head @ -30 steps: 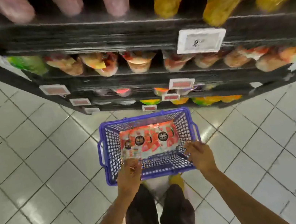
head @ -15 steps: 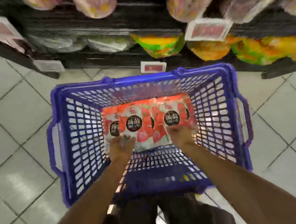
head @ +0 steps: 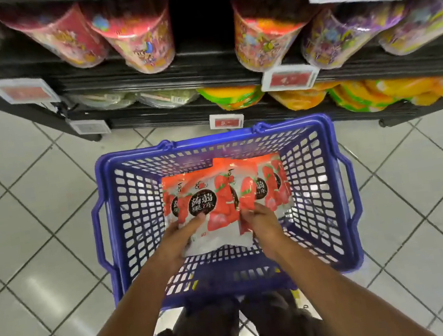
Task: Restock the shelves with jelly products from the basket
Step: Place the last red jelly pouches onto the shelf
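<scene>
This looks like the picking-up step. The left hand [head: 178,240] and right hand [head: 263,222] are inside the blue basket [head: 210,139], fingers [head: 194,223] curled round red jelly packs [head: 207,198] (strawberry ones). Next, I think, lift them to the shelf [head: 199,66].

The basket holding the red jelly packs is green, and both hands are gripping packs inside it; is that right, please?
Not quite: the basket is blue, not green, as the head view shows. The rest stands: it holds the red jelly packs, and the left hand and right hand both grip packs inside it.
</scene>
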A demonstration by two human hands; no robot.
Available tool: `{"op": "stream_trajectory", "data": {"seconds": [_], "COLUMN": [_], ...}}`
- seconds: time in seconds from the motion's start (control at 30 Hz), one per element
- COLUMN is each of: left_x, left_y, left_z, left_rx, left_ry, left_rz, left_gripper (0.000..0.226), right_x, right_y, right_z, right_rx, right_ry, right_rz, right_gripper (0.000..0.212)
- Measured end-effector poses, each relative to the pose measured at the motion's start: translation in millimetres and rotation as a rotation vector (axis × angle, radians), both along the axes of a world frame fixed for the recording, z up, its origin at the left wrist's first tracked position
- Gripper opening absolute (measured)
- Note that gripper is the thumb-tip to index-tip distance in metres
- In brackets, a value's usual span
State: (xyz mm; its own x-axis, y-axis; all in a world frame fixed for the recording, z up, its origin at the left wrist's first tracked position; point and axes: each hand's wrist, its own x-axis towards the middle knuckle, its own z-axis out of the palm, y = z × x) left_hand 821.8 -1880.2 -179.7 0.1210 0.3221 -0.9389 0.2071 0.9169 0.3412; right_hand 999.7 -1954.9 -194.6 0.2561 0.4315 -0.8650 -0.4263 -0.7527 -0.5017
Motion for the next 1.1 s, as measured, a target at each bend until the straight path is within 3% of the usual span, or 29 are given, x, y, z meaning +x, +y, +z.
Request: {"op": "stream_trajectory", "data": {"seconds": [0.13, 0.27, 0.33, 0.47, 0.53, 0.63, 0.87, 1.1], "left_x": [-2, 8, 16, 39, 52, 68, 86, 101], "left_y": [-4, -1, 3, 17, 26, 38, 55, 59], "left_z": [125, 258, 321, 445, 502, 580, 696, 738], "left_rx": [0.026, 0.227, 0.334, 0.496, 0.571, 0.651, 0.939, 1.063], "left_ry": [-0.134, -0.196, -0.190, -0.195, -0.254, -0.314, -0.456, -0.502], "left_rz": [0.009, -0.109, -0.152, -0.187, -0.192, -0.170, -0.231, -0.384], "left_gripper": [0.048, 0.073, 0.066, 0.049, 0.034, 0.035, 0.042, 0.046], "right_x": [27, 56, 71, 95, 102, 108, 118, 115], "right_y": [-19, -30, -35, -37, -35, -29, -23, -40], "right_z": [121, 259, 327, 452, 506, 578, 682, 739], "right_rx": [0.112, 0.206, 0.248, 0.340, 0.387, 0.477, 0.629, 0.717], "right_ry": [-0.019, 0.033, 0.027, -0.173, -0.180, -0.207, -0.382, -0.458], "right_rz": [-0.210, -0.380, -0.361, -0.182, -0.202, -0.298, -0.504, -0.631], "right_gripper": [0.025, 0.013, 0.022, 0.036, 0.050, 0.049, 0.072, 0.048]}}
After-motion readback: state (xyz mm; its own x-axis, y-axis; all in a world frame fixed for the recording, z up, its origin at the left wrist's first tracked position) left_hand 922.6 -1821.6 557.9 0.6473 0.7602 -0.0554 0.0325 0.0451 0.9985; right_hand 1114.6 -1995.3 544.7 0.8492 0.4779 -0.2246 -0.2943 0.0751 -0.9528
